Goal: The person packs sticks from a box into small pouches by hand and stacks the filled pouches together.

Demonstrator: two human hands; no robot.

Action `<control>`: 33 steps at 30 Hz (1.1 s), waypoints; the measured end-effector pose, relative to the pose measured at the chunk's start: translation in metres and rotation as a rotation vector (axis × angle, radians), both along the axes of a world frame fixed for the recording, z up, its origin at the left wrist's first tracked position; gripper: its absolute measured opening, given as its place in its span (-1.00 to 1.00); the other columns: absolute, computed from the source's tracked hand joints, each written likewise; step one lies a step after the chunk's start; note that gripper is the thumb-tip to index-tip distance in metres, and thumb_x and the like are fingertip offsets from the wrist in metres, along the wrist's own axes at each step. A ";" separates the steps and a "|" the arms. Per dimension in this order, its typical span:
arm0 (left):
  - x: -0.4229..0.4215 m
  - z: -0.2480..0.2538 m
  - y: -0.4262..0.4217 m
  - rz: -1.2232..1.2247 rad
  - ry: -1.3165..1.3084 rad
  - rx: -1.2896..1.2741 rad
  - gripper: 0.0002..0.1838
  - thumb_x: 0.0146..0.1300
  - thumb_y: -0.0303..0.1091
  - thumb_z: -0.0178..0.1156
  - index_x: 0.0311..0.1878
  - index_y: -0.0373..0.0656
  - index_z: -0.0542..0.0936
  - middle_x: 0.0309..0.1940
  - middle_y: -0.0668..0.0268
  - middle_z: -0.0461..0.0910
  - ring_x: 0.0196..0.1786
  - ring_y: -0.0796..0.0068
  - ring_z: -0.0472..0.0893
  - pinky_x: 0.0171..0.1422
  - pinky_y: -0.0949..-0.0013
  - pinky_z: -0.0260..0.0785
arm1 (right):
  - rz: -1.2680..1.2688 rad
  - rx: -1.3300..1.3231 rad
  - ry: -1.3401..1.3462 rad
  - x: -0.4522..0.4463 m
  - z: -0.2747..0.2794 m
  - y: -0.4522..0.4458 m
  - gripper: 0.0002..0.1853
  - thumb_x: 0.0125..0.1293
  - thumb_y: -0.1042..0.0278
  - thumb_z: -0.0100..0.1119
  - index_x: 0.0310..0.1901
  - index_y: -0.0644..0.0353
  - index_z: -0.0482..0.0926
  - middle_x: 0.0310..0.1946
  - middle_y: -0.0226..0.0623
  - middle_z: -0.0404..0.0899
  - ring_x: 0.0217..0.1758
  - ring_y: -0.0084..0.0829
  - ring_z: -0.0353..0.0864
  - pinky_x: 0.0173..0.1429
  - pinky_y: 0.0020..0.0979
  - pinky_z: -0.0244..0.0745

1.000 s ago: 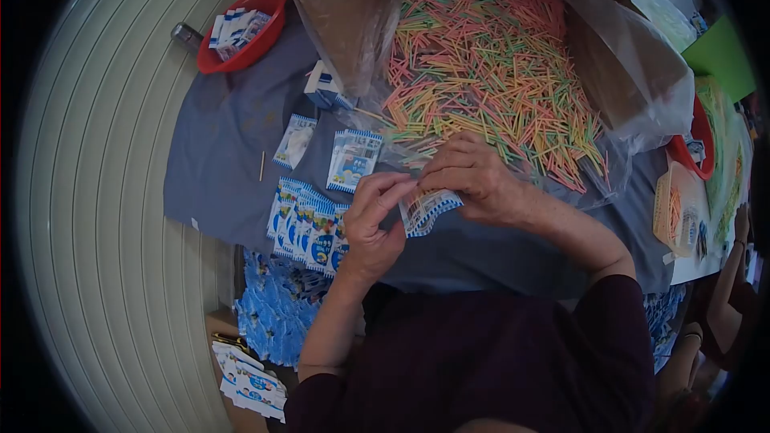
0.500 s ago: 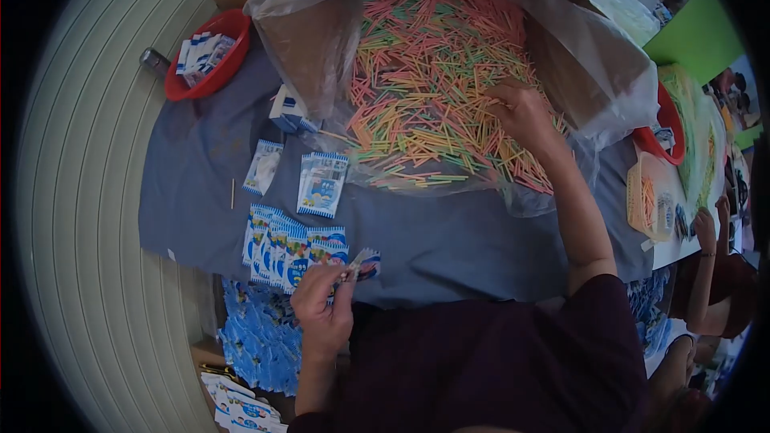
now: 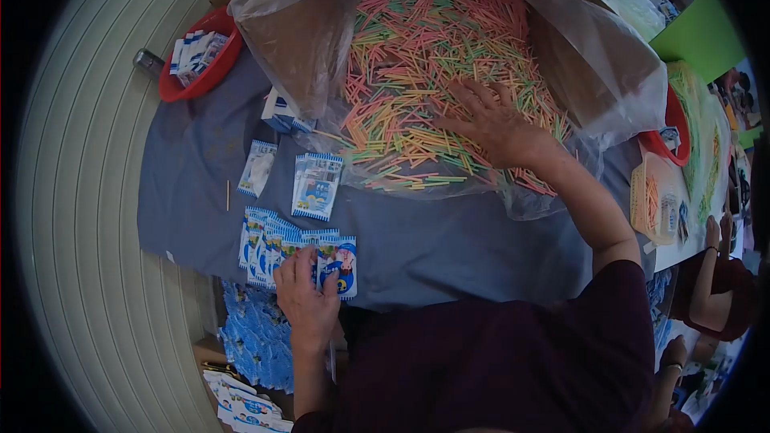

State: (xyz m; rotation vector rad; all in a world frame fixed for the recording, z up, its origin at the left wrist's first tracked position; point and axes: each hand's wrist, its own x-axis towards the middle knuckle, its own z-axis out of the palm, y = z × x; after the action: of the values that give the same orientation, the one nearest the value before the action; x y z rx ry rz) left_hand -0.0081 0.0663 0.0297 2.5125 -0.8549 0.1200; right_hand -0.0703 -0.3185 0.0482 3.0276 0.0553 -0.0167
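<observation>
My left hand (image 3: 309, 297) rests on the row of blue-and-white packets (image 3: 269, 244) at the table's near left edge, its fingers spread a little over a packet (image 3: 338, 266) at the row's right end. Farther up and to the right, my right hand (image 3: 493, 124) lies with fingers spread on the heap of pink, yellow and green sticks (image 3: 433, 56), in a clear plastic liner. Another small stack of packets (image 3: 318, 186) lies between the row and the heap, with a single packet (image 3: 258, 168) to its left.
A red bowl of packets (image 3: 231, 56) stands at the upper left beside a metal bottle (image 3: 148, 62). At the right are a yellow basket (image 3: 639, 200) and another red bowl (image 3: 678, 116). Blue wrappers (image 3: 253, 341) lie below the table edge. A co-worker's arm (image 3: 703, 281) shows at the far right.
My left hand has moved down-left and set its packet at the row's right end. My right hand has left that packet for the stick heap, where its fingers have spread.
</observation>
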 end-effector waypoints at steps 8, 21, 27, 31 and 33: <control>0.075 0.028 -0.045 -0.151 0.032 -0.001 -0.65 0.11 -0.30 0.39 -0.08 -0.30 0.65 -0.15 0.03 0.56 -0.10 0.05 0.55 0.05 0.09 0.41 | 0.118 -0.183 -0.082 0.034 -0.010 -0.014 -0.42 0.17 0.36 0.20 0.29 0.02 0.46 0.39 -0.11 0.24 0.53 -0.16 0.07 0.49 0.15 -0.03; 0.098 -0.013 -0.074 -0.253 -0.093 0.014 -0.92 0.06 -0.53 0.21 -0.37 -0.31 0.64 -0.35 0.03 0.57 -0.16 -0.01 0.58 -0.11 0.03 0.46 | -0.209 0.356 -0.542 0.030 -0.005 -0.066 -0.68 0.22 0.46 0.16 -0.02 0.26 0.35 -0.28 0.11 0.55 -0.13 0.17 0.53 -0.08 0.07 0.35; 0.093 -0.005 -0.076 -0.261 -0.111 0.014 -0.95 0.13 -0.50 0.24 -0.37 -0.28 0.64 -0.40 0.10 0.58 -0.21 0.02 0.58 -0.14 0.04 0.44 | -0.327 0.439 -0.333 0.035 0.010 -0.042 -0.74 0.30 0.40 0.14 -0.04 0.31 0.47 -0.40 0.16 0.56 -0.25 0.16 0.58 -0.15 0.03 0.40; 0.104 -0.008 -0.072 -0.256 -0.082 0.137 -0.93 0.16 -0.50 0.24 -0.32 -0.30 0.66 -0.39 0.12 0.58 -0.21 0.05 0.58 -0.14 0.09 0.45 | -0.366 0.473 -0.301 0.046 -0.001 -0.043 -0.72 0.33 0.25 0.16 -0.08 0.28 0.59 -0.38 0.11 0.59 -0.23 0.10 0.63 -0.13 -0.05 0.46; 0.107 -0.010 -0.073 -0.253 -0.073 -0.131 -0.93 0.12 -0.54 0.23 -0.33 -0.31 0.65 -0.35 0.12 0.59 -0.19 0.06 0.58 -0.17 0.11 0.47 | -0.347 0.467 -0.320 0.049 -0.006 -0.045 -0.71 0.33 0.22 0.19 -0.07 0.26 0.59 -0.37 0.08 0.61 -0.23 0.08 0.63 -0.14 -0.07 0.47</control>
State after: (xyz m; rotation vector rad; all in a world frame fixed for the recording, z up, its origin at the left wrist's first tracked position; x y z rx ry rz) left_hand 0.0988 -0.0062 0.0200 2.2693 -1.1479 0.1783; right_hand -0.0215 -0.3631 0.0418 3.4039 -0.5683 0.5180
